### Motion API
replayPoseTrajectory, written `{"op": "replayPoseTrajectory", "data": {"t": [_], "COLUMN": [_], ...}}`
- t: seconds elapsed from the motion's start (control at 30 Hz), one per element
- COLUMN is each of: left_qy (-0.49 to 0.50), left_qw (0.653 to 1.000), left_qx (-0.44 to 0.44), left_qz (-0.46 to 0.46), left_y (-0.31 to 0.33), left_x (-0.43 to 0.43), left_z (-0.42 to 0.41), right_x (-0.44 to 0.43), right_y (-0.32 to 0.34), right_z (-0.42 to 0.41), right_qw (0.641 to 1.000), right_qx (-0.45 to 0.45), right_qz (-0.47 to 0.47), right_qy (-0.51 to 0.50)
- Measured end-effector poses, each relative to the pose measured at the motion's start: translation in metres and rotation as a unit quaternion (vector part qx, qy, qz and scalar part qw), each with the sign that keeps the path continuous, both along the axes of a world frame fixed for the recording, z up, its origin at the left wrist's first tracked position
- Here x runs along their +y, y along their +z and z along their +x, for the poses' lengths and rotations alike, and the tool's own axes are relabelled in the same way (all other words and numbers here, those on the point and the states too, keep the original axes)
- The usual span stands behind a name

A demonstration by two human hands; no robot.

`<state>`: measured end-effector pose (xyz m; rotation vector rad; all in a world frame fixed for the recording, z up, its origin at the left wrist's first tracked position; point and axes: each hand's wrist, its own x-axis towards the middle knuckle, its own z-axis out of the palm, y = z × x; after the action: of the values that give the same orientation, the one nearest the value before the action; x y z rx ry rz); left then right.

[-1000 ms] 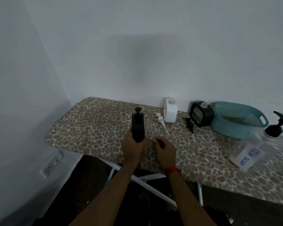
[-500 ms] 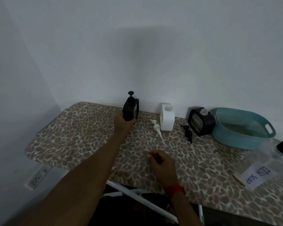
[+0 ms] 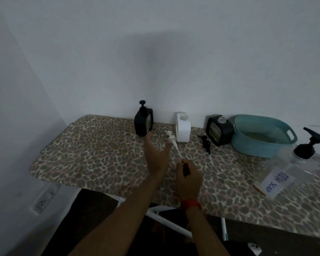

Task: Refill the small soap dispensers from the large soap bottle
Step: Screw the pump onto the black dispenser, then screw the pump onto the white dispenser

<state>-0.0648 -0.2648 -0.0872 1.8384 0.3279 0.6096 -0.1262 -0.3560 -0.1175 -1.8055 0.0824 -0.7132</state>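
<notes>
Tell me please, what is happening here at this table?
A person is refilling soap dispensers. The left hand is open, just off the black dispenser with its pump on. The right hand is curled; its contents are unclear. The white dispenser stands open, its white pump lying beside it.

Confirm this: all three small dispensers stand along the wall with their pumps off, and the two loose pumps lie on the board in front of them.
Not quite. The head view shows the left black dispenser with its pump on. Only the white dispenser and the other black dispenser are open. The white pump and black pump do lie on the board in front.
</notes>
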Motion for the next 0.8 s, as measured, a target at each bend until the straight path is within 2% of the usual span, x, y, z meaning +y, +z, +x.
{"op": "replayPoseTrajectory", "data": {"t": [0.07, 0.17, 0.23, 0.33, 0.57, 0.67, 0.8], "left_qy": [-0.077, -0.151, -0.15, -0.092, -0.097, -0.12, -0.143], "left_qw": [0.996, 0.975, 0.965, 0.97, 0.986, 0.99, 0.988], "left_qx": [0.041, 0.1, 0.143, 0.181, 0.11, 0.049, -0.034], "left_qz": [0.026, 0.125, 0.163, 0.136, 0.077, 0.048, 0.056], "left_y": [0.015, 0.038, 0.047, 0.051, 0.038, 0.047, 0.069], "left_x": [-0.027, -0.056, -0.066, -0.068, -0.057, -0.046, -0.018], "left_z": [0.011, 0.038, 0.058, 0.077, 0.084, 0.077, 0.059], "right_x": [-0.003, -0.007, -0.008, -0.01, -0.009, -0.009, -0.008], "right_y": [0.004, 0.0, -0.002, -0.005, -0.004, -0.003, -0.002], "right_z": [-0.001, 0.005, 0.009, 0.012, 0.011, 0.011, 0.009], "right_qw": [0.995, 0.992, 0.994, 0.995, 0.996, 0.996, 0.997], "right_qx": [-0.001, 0.039, 0.061, 0.07, 0.075, 0.069, 0.067], "right_qz": [0.048, 0.074, 0.058, 0.039, 0.032, 0.029, 0.033], "right_qy": [-0.084, -0.094, -0.065, -0.053, -0.035, -0.04, -0.037]}}
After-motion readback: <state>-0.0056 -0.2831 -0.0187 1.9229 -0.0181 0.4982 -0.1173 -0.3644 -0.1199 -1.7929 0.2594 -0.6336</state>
